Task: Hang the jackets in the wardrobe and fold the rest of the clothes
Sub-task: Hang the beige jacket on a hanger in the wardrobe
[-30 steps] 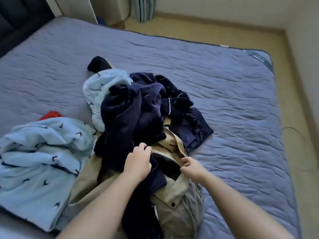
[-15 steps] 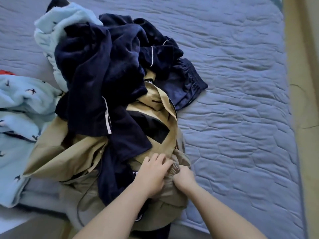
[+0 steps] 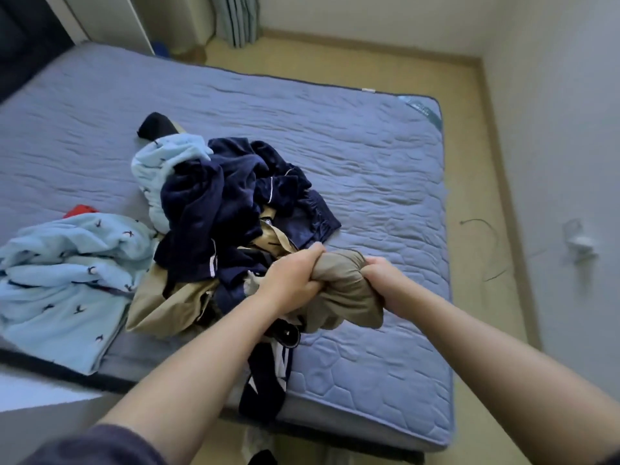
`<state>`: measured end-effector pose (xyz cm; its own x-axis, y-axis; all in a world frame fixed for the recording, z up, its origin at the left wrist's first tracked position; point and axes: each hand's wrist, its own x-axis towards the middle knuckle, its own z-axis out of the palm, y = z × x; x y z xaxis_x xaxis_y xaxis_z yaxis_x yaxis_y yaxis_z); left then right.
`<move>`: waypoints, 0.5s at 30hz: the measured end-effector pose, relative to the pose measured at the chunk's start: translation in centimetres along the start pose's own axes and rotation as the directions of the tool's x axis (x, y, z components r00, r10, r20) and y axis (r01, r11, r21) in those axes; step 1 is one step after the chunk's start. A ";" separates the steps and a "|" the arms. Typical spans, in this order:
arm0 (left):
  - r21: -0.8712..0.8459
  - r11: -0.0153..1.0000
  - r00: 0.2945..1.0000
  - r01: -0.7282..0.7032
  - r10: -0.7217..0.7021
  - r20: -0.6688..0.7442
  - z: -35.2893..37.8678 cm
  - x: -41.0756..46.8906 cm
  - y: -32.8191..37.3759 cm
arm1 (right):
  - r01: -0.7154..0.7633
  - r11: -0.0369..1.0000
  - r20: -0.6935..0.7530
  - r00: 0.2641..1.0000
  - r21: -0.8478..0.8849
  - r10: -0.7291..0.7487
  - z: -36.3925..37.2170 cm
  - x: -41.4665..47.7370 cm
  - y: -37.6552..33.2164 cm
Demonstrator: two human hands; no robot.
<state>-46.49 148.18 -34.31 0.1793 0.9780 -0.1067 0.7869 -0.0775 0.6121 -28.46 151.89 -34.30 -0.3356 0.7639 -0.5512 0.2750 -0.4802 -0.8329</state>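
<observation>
View from a head-worn camera, looking down at a bed (image 3: 385, 196) covered by a grey-blue quilted mattress pad. A teal label (image 3: 419, 107) is sewn at the pad's far right corner and its writing is too small to read. A small white tag (image 3: 368, 90) on the far edge is also unreadable. No other writing can be made out on the clothes. Two bare forearms reach in from the bottom. The left hand (image 3: 295, 280) and the right hand (image 3: 379, 276) both have their fingers curled tight around a bunched end of a tan jacket (image 3: 342, 283), which fills the space between the two fists and sags below them onto the pad. The rest of the jacket trails away to the left of the grip, flat on the bed and partly buried under a rumpled navy garment (image 3: 214, 209) with thin white piping. A dark striped piece (image 3: 268, 374) hangs over the near edge of the bed, beneath the left forearm. A light blue fleece (image 3: 67, 263) printed with small dark birds lies at the left, with a scrap of red cloth (image 3: 80, 210) at its far edge. A second light blue piece (image 3: 161, 162) sits behind the navy heap, and a black item (image 3: 156, 125) lies just beyond it. On the tan floor to the right are a thin dark cable (image 3: 486, 250) and a white plug (image 3: 580, 243).
</observation>
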 end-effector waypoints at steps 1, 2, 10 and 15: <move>-0.012 1.000 0.999 -0.018 0.017 -0.049 -2.3 -0.4 2.2 | 0.036 0.999 -0.005 0.999 0.021 -0.036 -0.6 -1.7 -2.4; -0.030 0.999 0.994 -0.033 0.030 -0.101 -4.6 -0.9 4.4 | 0.075 0.996 -0.006 0.997 0.049 -0.074 -1.1 -3.5 -4.6; -0.162 0.958 0.896 -0.237 0.151 -0.417 -16.2 -5.8 18.8 | 0.307 0.928 0.043 0.945 0.212 -0.323 -1.5 -14.8 -11.4; -0.336 0.906 0.778 -0.259 -0.011 -0.629 -19.1 -8.2 22.4 | 0.308 0.950 0.241 0.920 0.042 -0.309 -0.2 -18.7 -10.0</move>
<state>-41.59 142.17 -4.76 -0.2406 0.8832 0.4026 0.4677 -0.2580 0.8454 -24.75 142.49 -15.61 -0.6106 0.7476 -0.2614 0.1198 -0.2391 -0.9636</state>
